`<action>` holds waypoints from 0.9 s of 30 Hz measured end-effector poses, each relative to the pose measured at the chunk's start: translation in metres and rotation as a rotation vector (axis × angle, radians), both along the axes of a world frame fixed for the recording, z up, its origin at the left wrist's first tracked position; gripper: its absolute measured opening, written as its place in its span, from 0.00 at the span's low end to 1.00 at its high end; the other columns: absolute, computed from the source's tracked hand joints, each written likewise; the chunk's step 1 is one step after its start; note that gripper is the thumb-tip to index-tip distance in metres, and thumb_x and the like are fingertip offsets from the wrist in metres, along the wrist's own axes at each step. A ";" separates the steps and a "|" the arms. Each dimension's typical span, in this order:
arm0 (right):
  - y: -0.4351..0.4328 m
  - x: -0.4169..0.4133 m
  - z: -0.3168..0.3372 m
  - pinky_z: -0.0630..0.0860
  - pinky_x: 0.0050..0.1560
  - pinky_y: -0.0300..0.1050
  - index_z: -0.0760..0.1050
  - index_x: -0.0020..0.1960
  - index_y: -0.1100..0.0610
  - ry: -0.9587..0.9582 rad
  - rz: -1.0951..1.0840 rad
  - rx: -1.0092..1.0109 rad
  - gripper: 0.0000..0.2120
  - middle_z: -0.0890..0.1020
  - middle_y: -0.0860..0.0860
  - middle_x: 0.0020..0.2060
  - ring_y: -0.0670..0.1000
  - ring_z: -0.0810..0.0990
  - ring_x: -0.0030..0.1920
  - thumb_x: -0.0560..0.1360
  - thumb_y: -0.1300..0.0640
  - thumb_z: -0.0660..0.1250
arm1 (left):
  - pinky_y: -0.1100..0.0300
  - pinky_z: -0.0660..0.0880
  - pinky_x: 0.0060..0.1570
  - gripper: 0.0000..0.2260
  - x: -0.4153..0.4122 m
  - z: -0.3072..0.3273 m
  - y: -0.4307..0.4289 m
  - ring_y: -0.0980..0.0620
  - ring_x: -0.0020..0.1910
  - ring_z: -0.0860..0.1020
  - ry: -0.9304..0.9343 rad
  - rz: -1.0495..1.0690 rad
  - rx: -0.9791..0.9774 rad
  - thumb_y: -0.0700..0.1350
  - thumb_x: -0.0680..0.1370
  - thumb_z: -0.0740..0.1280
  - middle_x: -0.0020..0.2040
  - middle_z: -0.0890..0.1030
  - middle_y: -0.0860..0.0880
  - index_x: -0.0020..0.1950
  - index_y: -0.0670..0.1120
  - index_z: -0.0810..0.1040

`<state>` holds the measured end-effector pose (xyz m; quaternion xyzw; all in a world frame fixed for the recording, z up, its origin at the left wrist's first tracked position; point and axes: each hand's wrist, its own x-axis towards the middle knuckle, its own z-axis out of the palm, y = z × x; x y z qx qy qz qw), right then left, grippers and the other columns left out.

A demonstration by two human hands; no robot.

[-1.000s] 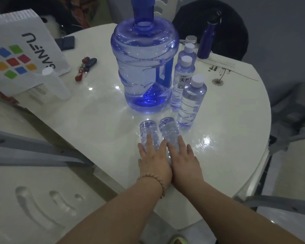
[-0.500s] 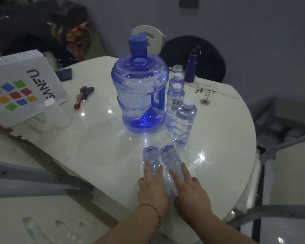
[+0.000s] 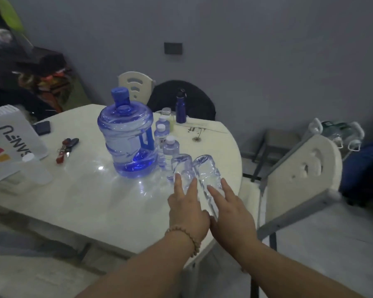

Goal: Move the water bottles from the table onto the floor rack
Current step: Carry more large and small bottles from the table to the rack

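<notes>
Two small clear bottles are held out over the near edge of the table (image 3: pixel 73 201) in the head view, bases pointing away from the person and necks hidden under the palms; the left hand (image 3: pixel 187 209) grips the left bottle (image 3: pixel 182 171) and the right hand (image 3: pixel 230 211) grips the right bottle (image 3: pixel 207 173), each with a couple of fingers laid straight along the body, I'd say to steady a slippery, full cylinder; the thumbs are out of sight, presumably underneath; the two bottles run side by side and almost touch, which looks like a way of carrying a pair in one trip; behind them three standing bottles (image 3: pixel 171 147) wait in a row just beside the big blue jug (image 3: pixel 127 143), so most of the job remains; a dark flask (image 3: pixel 180 108) stands at the far rim and keys (image 3: pixel 65 149) lie well to the left, neither in the way; a pale chair (image 3: pixel 299 175) is close on the right, and swinging the bottles down past its back could mean a knock; the floor rack I cannot pick out from here
</notes>
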<state>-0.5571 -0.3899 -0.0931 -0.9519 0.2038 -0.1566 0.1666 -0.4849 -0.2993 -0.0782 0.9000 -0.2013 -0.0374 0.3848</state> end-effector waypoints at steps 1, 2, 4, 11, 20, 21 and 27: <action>-0.009 -0.013 0.010 0.73 0.56 0.46 0.51 0.73 0.39 -0.029 -0.016 -0.014 0.36 0.51 0.45 0.76 0.51 0.66 0.66 0.72 0.48 0.68 | 0.56 0.66 0.64 0.38 -0.012 0.009 -0.010 0.48 0.69 0.57 -0.032 -0.009 0.003 0.42 0.71 0.72 0.72 0.40 0.64 0.74 0.58 0.56; -0.016 -0.024 0.017 0.73 0.57 0.46 0.51 0.73 0.39 -0.051 -0.024 -0.018 0.36 0.51 0.45 0.76 0.51 0.66 0.66 0.73 0.48 0.68 | 0.55 0.66 0.65 0.37 -0.022 0.015 -0.018 0.47 0.69 0.57 -0.065 -0.021 -0.005 0.43 0.71 0.72 0.73 0.41 0.62 0.74 0.58 0.56; -0.040 -0.060 0.033 0.73 0.57 0.48 0.51 0.73 0.39 -0.105 -0.046 -0.015 0.35 0.53 0.45 0.76 0.52 0.66 0.66 0.73 0.47 0.68 | 0.55 0.66 0.64 0.37 -0.056 0.028 -0.045 0.47 0.68 0.58 -0.124 -0.045 -0.018 0.46 0.71 0.73 0.74 0.42 0.60 0.74 0.58 0.56; -0.135 -0.209 0.058 0.73 0.56 0.48 0.53 0.73 0.41 -0.116 -0.158 -0.061 0.35 0.51 0.46 0.76 0.53 0.65 0.68 0.72 0.50 0.68 | 0.57 0.67 0.62 0.37 -0.194 0.051 -0.148 0.47 0.67 0.60 -0.161 -0.174 -0.119 0.42 0.69 0.73 0.72 0.44 0.63 0.72 0.59 0.59; -0.263 -0.361 0.071 0.73 0.55 0.45 0.54 0.73 0.42 -0.089 -0.424 -0.074 0.36 0.49 0.45 0.76 0.52 0.65 0.68 0.71 0.50 0.70 | 0.59 0.63 0.61 0.41 -0.327 0.059 -0.295 0.47 0.70 0.58 -0.202 -0.457 -0.107 0.41 0.67 0.74 0.74 0.44 0.61 0.69 0.64 0.55; -0.275 -0.369 0.071 0.73 0.55 0.45 0.54 0.73 0.43 -0.089 -0.443 -0.075 0.36 0.49 0.45 0.76 0.52 0.65 0.68 0.71 0.51 0.70 | 0.61 0.61 0.60 0.41 -0.334 0.060 -0.309 0.48 0.70 0.57 -0.189 -0.484 -0.103 0.41 0.67 0.74 0.74 0.43 0.61 0.70 0.63 0.54; -0.345 -0.383 0.064 0.73 0.58 0.48 0.54 0.73 0.44 -0.064 -0.534 -0.003 0.35 0.47 0.46 0.77 0.52 0.64 0.69 0.72 0.51 0.69 | 0.59 0.64 0.61 0.41 -0.346 0.050 -0.391 0.47 0.71 0.55 -0.131 -0.583 -0.077 0.40 0.68 0.73 0.74 0.42 0.62 0.72 0.62 0.55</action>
